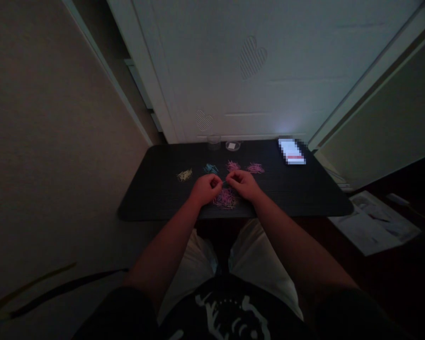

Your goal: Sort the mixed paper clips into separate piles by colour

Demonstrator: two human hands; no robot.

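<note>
My left hand (208, 188) and my right hand (243, 183) are close together above the dark table, fingers pinched. Between their fingertips shows a thin greenish strand (224, 182), too small to name for sure. Just below them lies a mixed pile of thin coloured pieces (225, 199), pink, purple and yellowish. Beyond my hands sit smaller piles sorted by colour: a yellow pile (184, 175) to the left, a blue pile (210, 168) behind my left hand, a pink pile (233, 165) behind my right hand, and another pink pile (255, 168) farther right.
At the table's (156, 189) back edge stand a clear round container (214, 142) and a clear round lid (233, 146) with a white label. A lit phone (292, 151) lies at the back right. Behind rises a white door (212, 71); papers (375, 222) lie to the right, lower down.
</note>
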